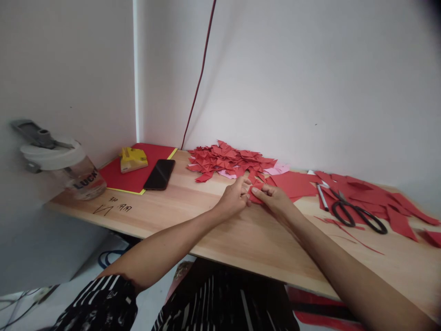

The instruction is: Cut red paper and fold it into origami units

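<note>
Between my hands is a small piece of red paper [255, 196], partly covered by my fingers. My right hand [272, 196] pinches it, thumb on top. My left hand [236, 195] has its fingers curled at the paper's left edge, closed on it. Just behind lies a heap of folded red paper pieces [229, 158], with bits of pink paper [278, 169] beside it. Flat red paper sheets [298, 185] lie behind my right hand. Whether the held piece is folded is hard to make out.
Black-handled scissors [358, 214], a white pen [322, 196] and red paper scraps [386, 197] lie on the right of the wooden table [179, 216]. On the left are a phone [160, 174], a yellow box [133, 159] on red paper [112, 174], and a clear bottle [77, 172].
</note>
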Available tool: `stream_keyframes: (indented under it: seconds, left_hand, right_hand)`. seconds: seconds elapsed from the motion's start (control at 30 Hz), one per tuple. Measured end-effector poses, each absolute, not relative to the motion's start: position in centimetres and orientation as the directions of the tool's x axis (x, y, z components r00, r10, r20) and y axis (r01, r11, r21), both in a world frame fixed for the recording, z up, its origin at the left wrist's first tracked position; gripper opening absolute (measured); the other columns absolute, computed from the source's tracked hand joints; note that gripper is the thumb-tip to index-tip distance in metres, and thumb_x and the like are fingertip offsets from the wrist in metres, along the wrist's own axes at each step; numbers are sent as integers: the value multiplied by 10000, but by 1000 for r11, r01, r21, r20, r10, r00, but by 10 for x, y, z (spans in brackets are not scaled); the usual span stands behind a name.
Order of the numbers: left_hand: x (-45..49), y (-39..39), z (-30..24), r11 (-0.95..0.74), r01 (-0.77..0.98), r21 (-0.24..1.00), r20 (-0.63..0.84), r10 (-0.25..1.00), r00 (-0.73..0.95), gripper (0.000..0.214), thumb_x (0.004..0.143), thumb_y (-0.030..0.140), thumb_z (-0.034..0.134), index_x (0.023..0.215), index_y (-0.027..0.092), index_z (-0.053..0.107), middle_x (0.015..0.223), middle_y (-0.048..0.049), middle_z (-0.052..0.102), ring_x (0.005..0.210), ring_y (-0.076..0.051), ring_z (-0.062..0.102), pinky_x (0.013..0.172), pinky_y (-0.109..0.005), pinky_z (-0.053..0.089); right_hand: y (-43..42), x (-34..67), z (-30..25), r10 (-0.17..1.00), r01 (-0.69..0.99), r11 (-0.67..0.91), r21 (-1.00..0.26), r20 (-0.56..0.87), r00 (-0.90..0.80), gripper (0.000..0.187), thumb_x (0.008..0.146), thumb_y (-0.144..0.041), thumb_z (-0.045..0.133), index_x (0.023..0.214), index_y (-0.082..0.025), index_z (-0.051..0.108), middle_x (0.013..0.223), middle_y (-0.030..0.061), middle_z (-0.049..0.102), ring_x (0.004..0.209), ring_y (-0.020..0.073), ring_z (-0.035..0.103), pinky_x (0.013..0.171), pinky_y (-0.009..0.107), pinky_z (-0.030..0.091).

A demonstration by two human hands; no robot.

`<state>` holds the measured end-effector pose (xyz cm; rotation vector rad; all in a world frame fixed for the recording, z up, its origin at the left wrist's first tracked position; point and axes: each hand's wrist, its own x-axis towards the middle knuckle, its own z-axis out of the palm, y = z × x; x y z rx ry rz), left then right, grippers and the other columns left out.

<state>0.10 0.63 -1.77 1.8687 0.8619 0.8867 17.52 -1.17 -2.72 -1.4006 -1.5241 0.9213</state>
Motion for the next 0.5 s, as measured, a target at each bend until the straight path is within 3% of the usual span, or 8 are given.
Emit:
stream_keyframes:
  seconds: [0.13, 0.5]
  left_hand:
    - [1, 8, -19, -404, 196, 894, 256, 818, 515, 384, 792, 65, 462, 1157, 184, 459, 654, 32, 672, 661, -141, 654, 686, -235, 457]
    - [4, 10, -22, -254, 39, 967, 191, 812, 551, 371, 786, 76, 507, 1137, 174, 442, 596, 41, 625, 586, -136, 643, 634, -236, 492]
  right_hand:
    - [-14, 172, -20, 995, 401, 93, -912, 94, -16, 392, 715, -564, 713, 759, -179, 656, 697, 60, 666, 640, 195, 582, 599, 319, 447]
    - [-15, 176, -26, 985, 399, 160, -903, 121, -119, 423, 811, -603, 582, 805, -185, 644, 788, 61, 691, 766, 209, 623, 749, 361, 477]
